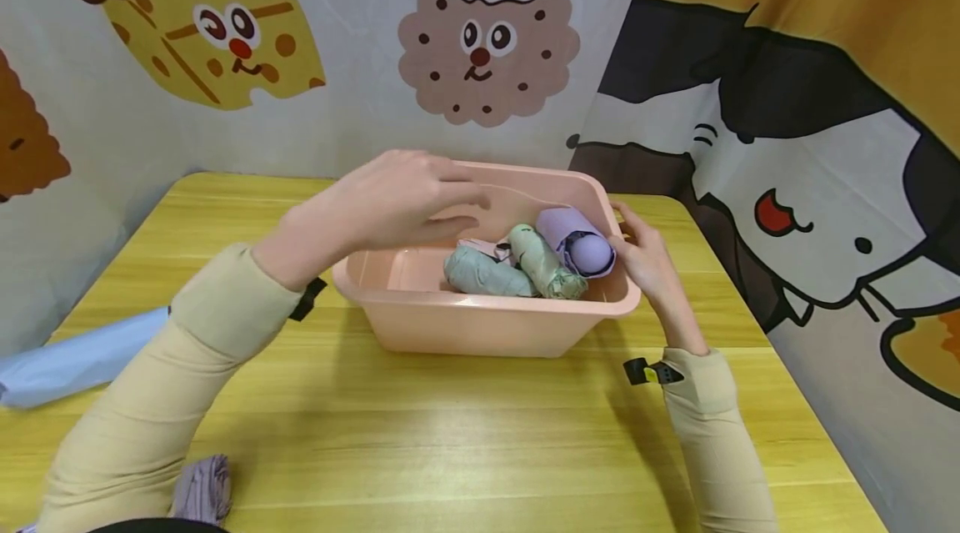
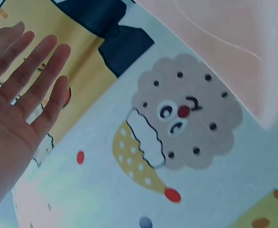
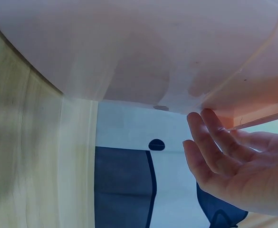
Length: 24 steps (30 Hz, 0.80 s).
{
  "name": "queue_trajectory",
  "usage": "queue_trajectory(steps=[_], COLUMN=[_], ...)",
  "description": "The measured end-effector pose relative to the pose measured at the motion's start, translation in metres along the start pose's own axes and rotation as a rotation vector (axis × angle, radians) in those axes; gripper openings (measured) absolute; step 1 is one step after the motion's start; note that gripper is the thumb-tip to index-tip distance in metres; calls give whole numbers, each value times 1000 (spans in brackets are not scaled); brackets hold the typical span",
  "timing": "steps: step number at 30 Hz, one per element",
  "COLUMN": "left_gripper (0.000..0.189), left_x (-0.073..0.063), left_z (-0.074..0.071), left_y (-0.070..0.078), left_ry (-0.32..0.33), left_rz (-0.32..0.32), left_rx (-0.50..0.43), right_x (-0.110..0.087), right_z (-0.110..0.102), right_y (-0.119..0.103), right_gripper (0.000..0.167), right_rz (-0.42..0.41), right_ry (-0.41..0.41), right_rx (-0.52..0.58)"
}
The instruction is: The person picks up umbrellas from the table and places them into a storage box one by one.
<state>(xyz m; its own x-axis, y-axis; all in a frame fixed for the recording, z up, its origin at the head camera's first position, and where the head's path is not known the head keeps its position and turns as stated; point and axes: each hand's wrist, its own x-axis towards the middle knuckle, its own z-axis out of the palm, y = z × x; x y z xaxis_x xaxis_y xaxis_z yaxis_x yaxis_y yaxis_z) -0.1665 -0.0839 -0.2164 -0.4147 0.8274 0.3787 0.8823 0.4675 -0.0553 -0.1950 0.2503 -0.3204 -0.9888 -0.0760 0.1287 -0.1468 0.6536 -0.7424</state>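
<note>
A pink plastic bin (image 1: 465, 324) stands on the table. Rolled umbrellas lie in its right half: a lilac one (image 1: 562, 224) with a round handle end, a pale green one (image 1: 536, 258) and a grey-blue one (image 1: 487, 273). Part of something light pink shows behind the grey-blue one. My left hand (image 1: 397, 198) hovers over the bin's left part, holding nothing; its fingers look spread and fairly straight in the left wrist view. At the bin's right end my right hand (image 1: 647, 256) holds the rim, with fingertips under the lip in the right wrist view.
On the table's left lies a long light-blue rolled item (image 1: 90, 354), partly behind my left arm. A grey-purple folded cloth-like bundle (image 1: 202, 487) lies near the front edge. Printed cloth (image 1: 360, 128) hangs behind and right of the wooden table (image 1: 465, 441).
</note>
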Motion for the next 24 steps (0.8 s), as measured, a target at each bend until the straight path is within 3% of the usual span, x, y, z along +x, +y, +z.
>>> queue_trajectory(steps=[5,12,15,19,24], left_gripper=[13,11,11,13,12], left_x=[-31,-67,-81,-96,-110], left_z=[0,5,6,4,3], left_y=[-5,-9,-8,-5,1], left_ry=[76,98,53,-55,-117], left_rz=[-9,-42,-78,-156,-205], left_rx=[24,18,9,-5,4], right_x=[-1,-2,-2,-2,-2], right_z=[-1,0,1,1,0], right_y=[0,-1,-1,-1,-1], right_gripper=[50,50,51,51,51], right_rz=[-2,14,15,13,11], right_ry=[8,4,-2,-1,9], right_rx=[3,9,8,2,-17])
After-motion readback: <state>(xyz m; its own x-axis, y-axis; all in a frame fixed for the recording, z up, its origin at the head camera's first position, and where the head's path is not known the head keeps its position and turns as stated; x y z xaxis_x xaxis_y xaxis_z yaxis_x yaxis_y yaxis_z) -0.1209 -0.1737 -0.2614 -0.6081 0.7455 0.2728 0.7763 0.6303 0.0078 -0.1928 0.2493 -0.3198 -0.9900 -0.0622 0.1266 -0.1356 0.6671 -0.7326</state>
